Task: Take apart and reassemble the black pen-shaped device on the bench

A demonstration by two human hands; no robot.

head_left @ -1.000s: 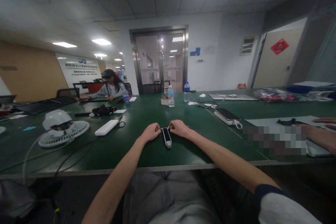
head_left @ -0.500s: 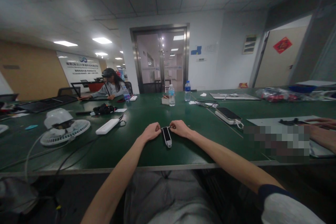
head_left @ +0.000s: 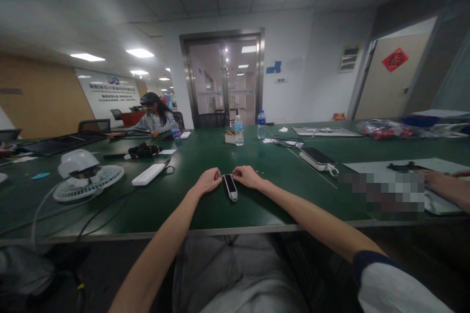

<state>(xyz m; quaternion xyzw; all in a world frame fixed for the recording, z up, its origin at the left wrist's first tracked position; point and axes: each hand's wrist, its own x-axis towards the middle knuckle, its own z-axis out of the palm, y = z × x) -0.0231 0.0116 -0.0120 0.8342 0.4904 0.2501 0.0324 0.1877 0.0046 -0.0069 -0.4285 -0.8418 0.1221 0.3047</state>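
Observation:
A slim black-faced device with pale edges and a light tip (head_left: 230, 187) lies on the green table, its tip toward me. My left hand (head_left: 209, 181) rests beside its far left corner, fingers curled and pressed together. Across from it, my right hand (head_left: 247, 177) is closed at the far right corner, thumb and finger pinched. Both sets of fingertips come up close to the device's far end. What is pinched between them is too small to make out. Just right of my right hand lie tiny pale pieces (head_left: 260, 172).
Left on the table are a white fan (head_left: 88, 181), cables and a white power strip (head_left: 149, 174). Two bottles (head_left: 239, 132) stand ahead by a small box (head_left: 230, 138). Rightward lies a phone on a white case (head_left: 317, 157); another person's hand (head_left: 446, 183) works beyond it. Someone sits far left.
The view has shifted slightly. My hands stay at the device's far end, with little visible movement. The tiny pale pieces beside my right hand now show more clearly.

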